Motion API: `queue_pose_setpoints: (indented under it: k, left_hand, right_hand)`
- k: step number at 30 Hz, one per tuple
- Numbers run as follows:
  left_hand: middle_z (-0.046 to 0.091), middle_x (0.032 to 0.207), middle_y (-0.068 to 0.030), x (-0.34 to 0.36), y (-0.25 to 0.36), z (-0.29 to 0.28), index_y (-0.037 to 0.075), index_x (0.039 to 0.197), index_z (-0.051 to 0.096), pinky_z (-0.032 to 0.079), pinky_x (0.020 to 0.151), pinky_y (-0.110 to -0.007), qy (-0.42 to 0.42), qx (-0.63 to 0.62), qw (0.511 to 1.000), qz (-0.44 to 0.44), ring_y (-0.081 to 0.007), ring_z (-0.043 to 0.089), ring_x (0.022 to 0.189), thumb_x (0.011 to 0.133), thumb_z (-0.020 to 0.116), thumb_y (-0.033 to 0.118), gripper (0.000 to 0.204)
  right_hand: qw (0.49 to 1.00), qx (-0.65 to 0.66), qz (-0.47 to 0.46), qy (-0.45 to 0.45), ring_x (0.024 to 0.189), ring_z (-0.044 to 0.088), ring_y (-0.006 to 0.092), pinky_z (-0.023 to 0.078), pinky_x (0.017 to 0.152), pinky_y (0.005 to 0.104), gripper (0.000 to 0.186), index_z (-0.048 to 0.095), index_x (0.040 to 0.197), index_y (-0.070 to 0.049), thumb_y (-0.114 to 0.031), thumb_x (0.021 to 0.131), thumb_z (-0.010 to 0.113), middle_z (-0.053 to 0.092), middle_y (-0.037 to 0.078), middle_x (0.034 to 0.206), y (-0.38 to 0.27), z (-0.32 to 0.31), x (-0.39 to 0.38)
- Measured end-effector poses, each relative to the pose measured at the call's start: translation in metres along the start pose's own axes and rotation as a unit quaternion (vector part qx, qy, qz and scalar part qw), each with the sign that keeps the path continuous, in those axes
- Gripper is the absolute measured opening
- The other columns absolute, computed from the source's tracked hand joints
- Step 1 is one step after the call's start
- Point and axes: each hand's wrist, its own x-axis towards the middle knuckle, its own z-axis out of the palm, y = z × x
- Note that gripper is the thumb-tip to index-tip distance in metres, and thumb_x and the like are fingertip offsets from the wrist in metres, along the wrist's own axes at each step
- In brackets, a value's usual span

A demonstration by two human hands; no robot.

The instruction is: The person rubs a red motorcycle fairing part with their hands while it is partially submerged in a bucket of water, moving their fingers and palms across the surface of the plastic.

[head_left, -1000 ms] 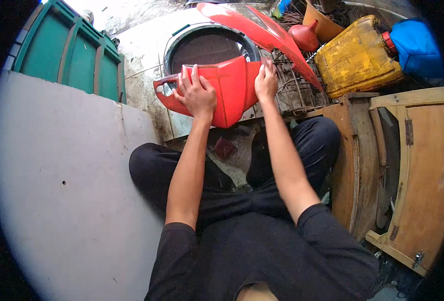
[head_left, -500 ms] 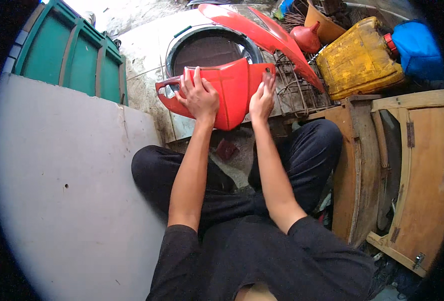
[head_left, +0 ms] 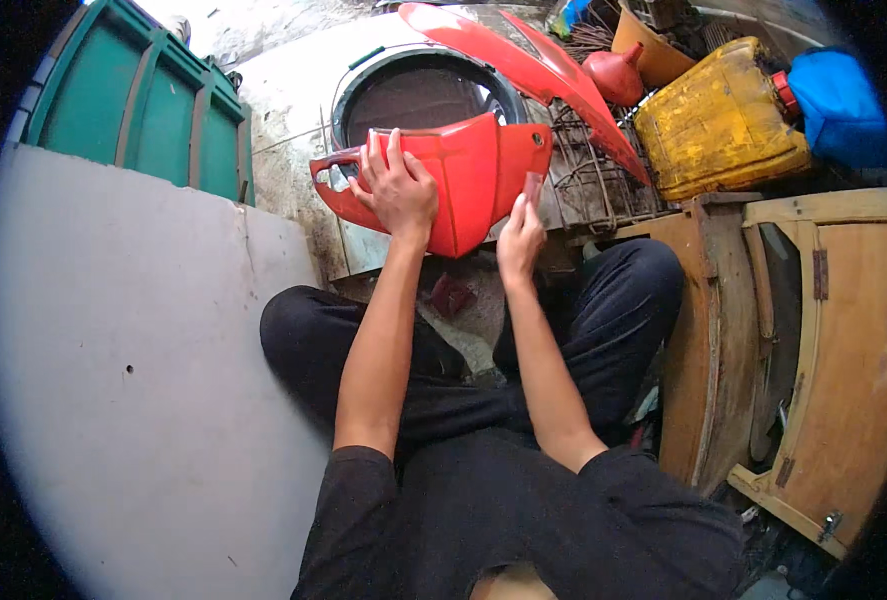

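A glossy red motorcycle fairing panel (head_left: 463, 185) with dark seam lines lies tilted over the near rim of a dark round bucket (head_left: 511, 100). My left hand (head_left: 400, 190) grips the panel's left part, fingers spread toward its upper edge, near a cut-out. At the panel's right end, my right hand (head_left: 520, 240) pinches a small, flat reddish piece (head_left: 532, 186) that looks like folded sandpaper. Its far end is at the panel's lower right edge; whether it touches I cannot tell. A dark red square piece (head_left: 451, 297) lies on the ground between my legs.
Long red fairing pieces (head_left: 553, 75) rest on a wire rack (head_left: 598, 185) behind. To the right are a red funnel (head_left: 615, 74), a dirty yellow jerrycan (head_left: 718, 120), a blue bag (head_left: 843, 105) and wooden cabinet doors (head_left: 853, 350). A white board (head_left: 143, 380) stands on my left.
My right hand has moved down a little from the panel's right end, and the reddish piece in its fingers now shows. My left hand and the panel have barely moved.
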Motion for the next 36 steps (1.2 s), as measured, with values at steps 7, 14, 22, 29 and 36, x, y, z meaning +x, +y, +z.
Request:
queue_pose_setpoints:
  k: [7,14,22,29,36]
  left_hand:
    - [0.044,0.152,-0.0089,-0.001,0.016,0.004,0.021,0.139,0.054,0.021,0.112,-0.067,0.007,-0.014,1.0,0.017,-0.0291,0.041,0.14,0.097,0.048,0.027,0.043]
    - [0.044,0.15,-0.0106,-0.001,0.014,0.003,0.017,0.136,0.056,0.024,0.109,-0.069,0.01,-0.017,1.0,0.017,-0.0297,0.038,0.141,0.096,0.049,0.026,0.042]
    - [0.042,0.152,-0.0086,-0.001,0.001,-0.003,0.019,0.139,0.054,0.02,0.113,-0.066,0.001,0.003,1.0,0.005,-0.0278,0.038,0.142,0.098,0.047,0.028,0.042]
    - [0.043,0.152,-0.0104,0.0,0.027,0.007,0.017,0.137,0.056,0.022,0.111,-0.067,-0.001,-0.028,0.999,0.019,-0.0295,0.038,0.142,0.097,0.048,0.026,0.042]
    - [0.043,0.152,-0.0086,-0.003,0.002,-0.002,0.019,0.138,0.055,0.021,0.112,-0.067,0.01,-0.007,1.0,0.024,-0.0297,0.039,0.141,0.098,0.048,0.027,0.042]
  right_hand:
    - [0.986,-0.139,-0.062,0.069,0.134,0.045,0.0418,0.038,0.111,0.0447,0.041,0.054,0.137,-0.002,-0.022,0.105,0.038,0.045,0.027,0.147,0.049,0.014,0.113]
    - [0.989,-0.126,-0.073,-0.039,0.131,0.049,0.0396,0.04,0.11,0.0428,0.042,0.058,0.133,-0.001,-0.025,0.105,0.038,0.047,0.023,0.146,0.047,-0.002,0.125]
    - [0.993,-0.074,-0.076,0.044,0.142,0.033,0.0453,0.029,0.117,0.0487,0.042,0.05,0.144,-0.005,-0.017,0.105,0.04,0.039,0.025,0.152,0.002,0.025,0.012]
    - [0.988,0.031,0.142,-0.05,0.122,0.056,0.0409,0.042,0.104,0.0458,0.052,0.059,0.13,0.003,-0.037,0.105,0.037,0.061,0.027,0.129,0.082,-0.009,0.184]
    - [0.995,-0.047,-0.011,0.087,0.139,0.04,0.0417,0.031,0.116,0.0421,0.046,0.046,0.141,0.008,-0.02,0.105,0.042,0.04,0.029,0.15,0.03,0.021,0.046]
